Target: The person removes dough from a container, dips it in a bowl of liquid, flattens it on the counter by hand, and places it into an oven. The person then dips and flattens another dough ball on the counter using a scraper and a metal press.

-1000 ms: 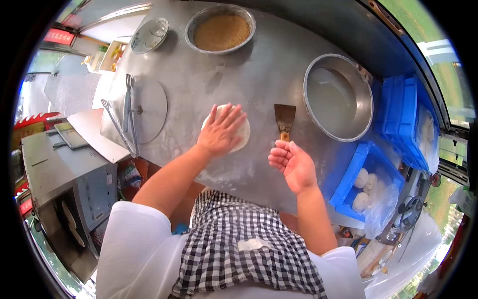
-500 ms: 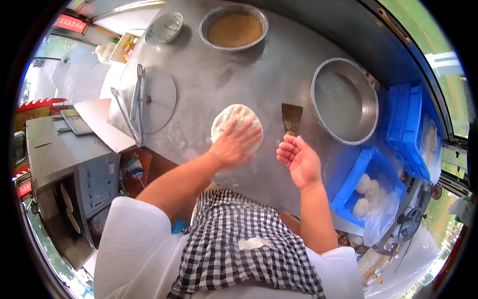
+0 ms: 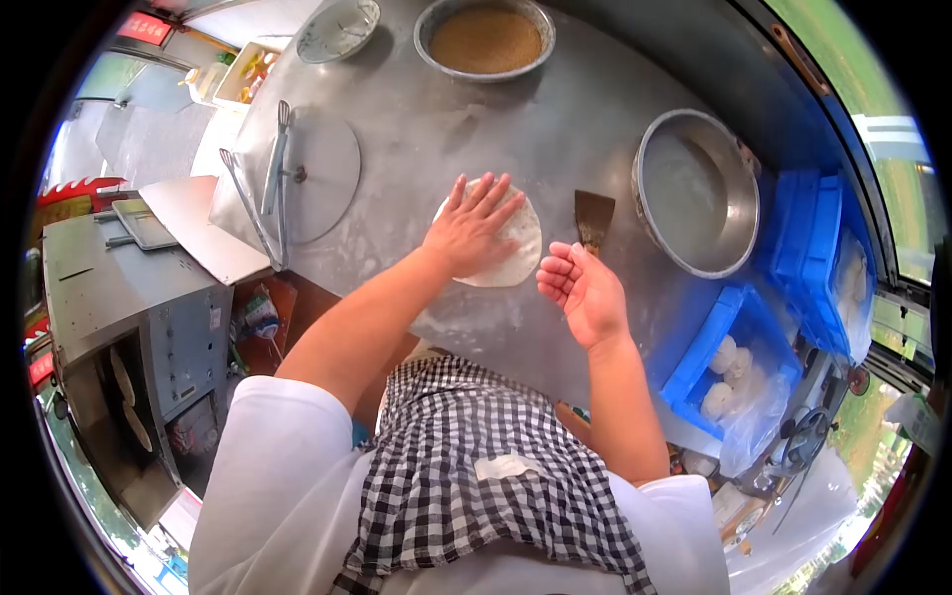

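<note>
A flat round of pale dough (image 3: 521,260) lies on the metal worktop. My left hand (image 3: 476,230) rests flat on its upper left part, fingers spread, hiding much of it. To the right, my right hand (image 3: 592,302) hovers with the palm turned up and the fingers loosely bent; nothing is in it. Just beyond its fingertips is a scraper (image 3: 595,214) with a wide dark blade, lying on the worktop, its handle partly hidden by that hand.
A large metal basin (image 3: 647,198) stands right, and a bowl of brown crumbly filling (image 3: 543,45) at the back. Tongs (image 3: 276,169) lie on a round lid (image 3: 332,183) at left. A blue crate (image 3: 684,382) holds several dough balls (image 3: 736,367).
My left hand has shifted toward the upper left of the dough, which looks flatter and a little wider. My right hand has moved left, closer to the dough. The view has tilted slightly.
</note>
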`<state>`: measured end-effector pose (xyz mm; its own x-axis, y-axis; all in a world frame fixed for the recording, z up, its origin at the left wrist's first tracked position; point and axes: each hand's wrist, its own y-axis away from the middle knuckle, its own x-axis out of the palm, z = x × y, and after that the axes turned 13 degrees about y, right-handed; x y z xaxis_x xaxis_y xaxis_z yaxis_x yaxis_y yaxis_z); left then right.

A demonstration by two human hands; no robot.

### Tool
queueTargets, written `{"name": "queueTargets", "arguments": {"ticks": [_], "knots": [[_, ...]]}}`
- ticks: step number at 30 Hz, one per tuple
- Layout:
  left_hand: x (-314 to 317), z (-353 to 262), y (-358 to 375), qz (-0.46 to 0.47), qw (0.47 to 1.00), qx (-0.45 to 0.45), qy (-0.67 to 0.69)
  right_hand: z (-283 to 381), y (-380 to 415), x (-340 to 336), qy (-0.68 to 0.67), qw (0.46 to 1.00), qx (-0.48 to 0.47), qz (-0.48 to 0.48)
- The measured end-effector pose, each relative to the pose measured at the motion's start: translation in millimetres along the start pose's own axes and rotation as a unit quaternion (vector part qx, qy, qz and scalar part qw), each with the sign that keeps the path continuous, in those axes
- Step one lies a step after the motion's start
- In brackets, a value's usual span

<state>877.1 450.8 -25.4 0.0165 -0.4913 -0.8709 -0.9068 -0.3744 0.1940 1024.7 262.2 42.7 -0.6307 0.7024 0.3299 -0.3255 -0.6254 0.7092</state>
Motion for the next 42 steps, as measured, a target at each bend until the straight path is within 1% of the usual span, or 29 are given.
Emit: {"name": "queueTargets", "arguments": {"ticks": [1,2,5,6,7,9,10,13,15,17,18,20,21,22,23,24,25,26,27,28,29,30,32,35,36,37,39,41,42], "knots": [[-3,10,-11,-0.020,1.000,0.010,0.001,9,-9,8,-0.003,1.000,-0.010,0.006],[9,19,0,-0.030,0.999,0.005,-0.017,13,-6,14,0.016,1.000,-0.017,-0.009],[10,5,15,-0.055,0.996,0.026,-0.072,14,-7,17,0.011,0.999,-0.032,-0.005],[8,9,4,-0.044,0.996,0.047,-0.055,12,-12,16,0.004,1.000,-0.022,-0.013],[10,7,6,-0.025,0.997,0.069,-0.034,12,-21,14,-0.003,0.999,-0.039,-0.021],[20,-14,54,0.028,0.996,0.075,0.024,5,-23,14,-0.002,0.999,-0.032,-0.026],[24,-7,53,0.030,0.996,0.080,0.035,7,-25,18,0.003,0.999,-0.031,-0.040],[31,-5,79,0.029,0.991,0.129,0.030,9,-30,29,0.000,0.999,-0.036,-0.027],[17,-4,73,0.077,0.989,0.119,0.044,15,-36,42,0.003,0.998,-0.055,0.005],[-2,-12,73,0.134,0.985,0.097,0.045,10,-35,53,-0.009,0.999,-0.035,0.034],[-4,-7,69,0.074,0.995,0.067,0.024,6,-39,56,-0.028,0.997,-0.026,0.064],[-4,9,63,-0.039,0.999,0.005,-0.012,-14,-69,60,0.036,0.999,0.011,-0.017],[3,12,70,-0.030,1.000,-0.007,0.006,-27,-78,57,0.072,0.995,0.035,-0.057],[8,21,68,-0.033,0.999,-0.018,0.019,-22,-85,52,0.026,0.998,0.058,-0.015],[9,38,55,-0.045,0.998,-0.026,0.021,-15,-104,55,0.103,0.995,0.007,-0.005],[4,39,55,-0.025,0.999,-0.036,0.029,-16,-106,59,0.171,0.985,-0.027,-0.004],[0,32,65,0.006,0.999,-0.040,0.027,-20,-86,65,0.238,0.970,-0.044,-0.009],[-10,30,63,0.025,0.999,-0.042,0.021,-16,-74,76,0.315,0.944,-0.093,-0.034],[-21,35,52,0.030,0.999,-0.038,0.005,-15,-74,84,0.408,0.889,-0.203,-0.045],[-24,37,50,-0.002,0.999,-0.034,0.010,-17,-68,89,0.492,0.814,-0.304,-0.054],[-25,37,52,-0.031,0.999,-0.031,0.014,-20,-64,92,0.564,0.722,-0.396,-0.063],[-26,38,54,-0.057,0.998,-0.025,0.019,-31,-77,88,0.639,0.644,-0.415,-0.070],[-39,32,62,-0.091,0.994,-0.056,0.036,-65,-103,71,0.770,0.466,-0.429,-0.082],[-43,46,72,-0.150,0.983,-0.084,0.064,-50,-97,91,0.792,0.504,-0.339,-0.054],[-40,49,80,-0.158,0.980,-0.091,0.081,-45,-92,97,0.794,0.479,-0.373,-0.045],[-40,56,80,-0.176,0.976,-0.092,0.094,-51,-101,99,0.805,0.467,-0.365,-0.037],[-35,56,91,-0.165,0.974,-0.100,0.115,-65,-111,101,0.828,0.442,-0.345,-0.022],[-36,69,88,-0.188,0.969,-0.097,0.130,-62,-124,109,0.822,0.444,-0.356,-0.014],[-38,65,95,-0.194,0.965,-0.097,0.149,-70,-113,109,0.822,0.453,-0.346,-0.001]]}}
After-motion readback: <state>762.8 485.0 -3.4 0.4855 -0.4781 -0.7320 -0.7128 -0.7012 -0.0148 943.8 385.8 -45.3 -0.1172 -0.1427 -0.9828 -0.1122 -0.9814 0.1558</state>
